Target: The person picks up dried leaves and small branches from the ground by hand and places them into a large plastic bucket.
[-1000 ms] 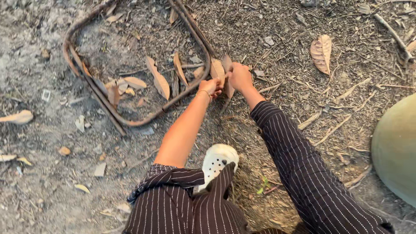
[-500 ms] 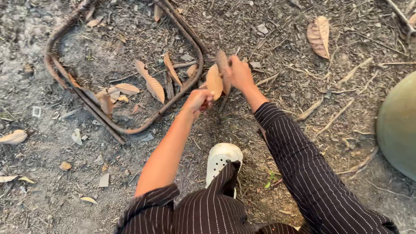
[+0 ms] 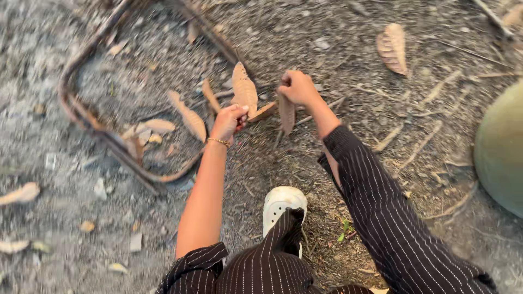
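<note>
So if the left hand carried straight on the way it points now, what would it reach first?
Probably the rusty bent metal frame on the ground just beyond the left hand and the dry leaf it grips; depth is unclear.

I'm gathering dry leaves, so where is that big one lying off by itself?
In the head view, the big dry leaf lies on the dirt at the upper right, beyond the right hand and above the green rounded object at the right edge.

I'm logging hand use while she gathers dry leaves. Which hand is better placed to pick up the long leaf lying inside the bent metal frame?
Probably the left hand: it sits just beside the long leaf in the metal frame. The right hand is farther off.
</note>
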